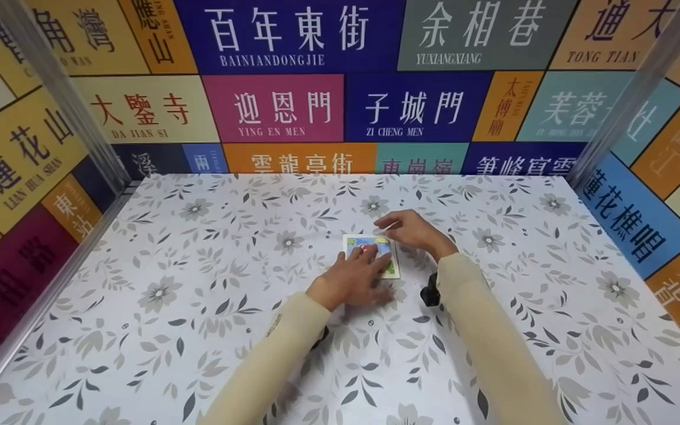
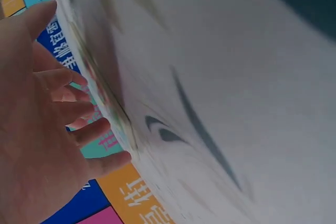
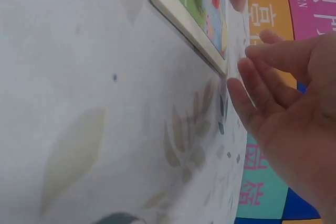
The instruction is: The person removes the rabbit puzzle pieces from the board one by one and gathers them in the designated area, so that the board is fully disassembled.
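Note:
A small square board [image 1: 398, 273] with a pale rim and a bright, colourful picture lies flat on the patterned tabletop. My left hand [image 1: 356, 277] is over the board with its fingers spread, and the fingertips cover part of the picture. In the left wrist view the board [image 2: 107, 90] shows edge-on beside the fingertips. My right hand [image 1: 414, 231] is at the board's far right corner with bent fingers. The right wrist view shows this hand [image 3: 289, 90] just off the corner of the board [image 3: 197, 40], with nothing visible between thumb and fingers.
A white cloth [image 1: 198, 342] with grey leaves and flowers covers the table. Coloured panels [image 1: 284, 106] with large characters stand behind and at both sides. Clear upright edges [image 1: 89, 118] rise at the back corners. A black wrist device [image 1: 430, 290] sits at the right sleeve.

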Action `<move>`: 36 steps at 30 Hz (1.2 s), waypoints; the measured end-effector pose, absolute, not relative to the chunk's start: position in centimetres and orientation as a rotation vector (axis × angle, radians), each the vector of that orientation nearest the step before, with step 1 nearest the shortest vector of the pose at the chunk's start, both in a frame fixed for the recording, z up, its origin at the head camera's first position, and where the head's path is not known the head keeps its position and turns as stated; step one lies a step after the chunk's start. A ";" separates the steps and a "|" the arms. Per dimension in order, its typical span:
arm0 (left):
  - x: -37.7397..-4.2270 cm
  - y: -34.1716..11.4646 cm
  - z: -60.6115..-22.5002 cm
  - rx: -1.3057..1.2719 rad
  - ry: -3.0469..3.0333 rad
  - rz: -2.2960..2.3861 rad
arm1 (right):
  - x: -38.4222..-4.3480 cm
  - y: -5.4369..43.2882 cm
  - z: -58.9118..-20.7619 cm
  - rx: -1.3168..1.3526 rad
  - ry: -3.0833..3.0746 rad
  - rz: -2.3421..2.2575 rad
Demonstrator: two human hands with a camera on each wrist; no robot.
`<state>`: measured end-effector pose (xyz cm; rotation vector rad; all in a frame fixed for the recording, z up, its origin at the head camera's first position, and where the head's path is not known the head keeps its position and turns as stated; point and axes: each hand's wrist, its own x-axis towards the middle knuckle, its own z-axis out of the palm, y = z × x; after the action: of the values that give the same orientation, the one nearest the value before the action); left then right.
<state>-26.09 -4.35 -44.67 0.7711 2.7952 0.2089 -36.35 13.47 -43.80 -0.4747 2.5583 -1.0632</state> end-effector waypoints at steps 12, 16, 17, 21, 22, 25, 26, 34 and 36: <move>-25.5 -3.6 -44.8 0.653 2.685 0.268 | -36.4 12.2 -44.3 -0.442 2.520 -1.015; -25.6 -3.7 -44.7 0.645 2.663 0.310 | -36.5 11.7 -44.3 -0.472 2.533 -0.995; -25.6 -3.7 -44.7 0.646 2.664 0.319 | -36.5 11.6 -44.4 -0.488 2.531 -0.992; -25.4 -3.6 -44.6 0.633 2.681 0.358 | -36.6 11.0 -44.8 -0.566 2.508 -0.975; -25.3 -3.6 -44.6 0.617 2.685 0.371 | -36.6 10.9 -44.9 -0.579 2.500 -0.974; -25.0 -3.4 -44.5 0.551 2.697 0.392 | -36.6 10.6 -45.1 -0.593 2.477 -0.982; -24.9 -3.3 -44.4 0.532 2.707 0.387 | -36.6 10.5 -45.1 -0.600 2.475 -0.986; -24.8 -3.1 -44.6 0.460 2.745 0.376 | -36.8 10.6 -45.2 -0.585 2.446 -1.021; -24.8 -3.1 -44.5 0.453 2.751 0.365 | -36.9 10.5 -45.2 -0.587 2.443 -1.027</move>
<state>-24.83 -3.14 -44.48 0.4531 2.7512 0.3651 -36.86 10.51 -45.17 -0.5868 2.4425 -1.0265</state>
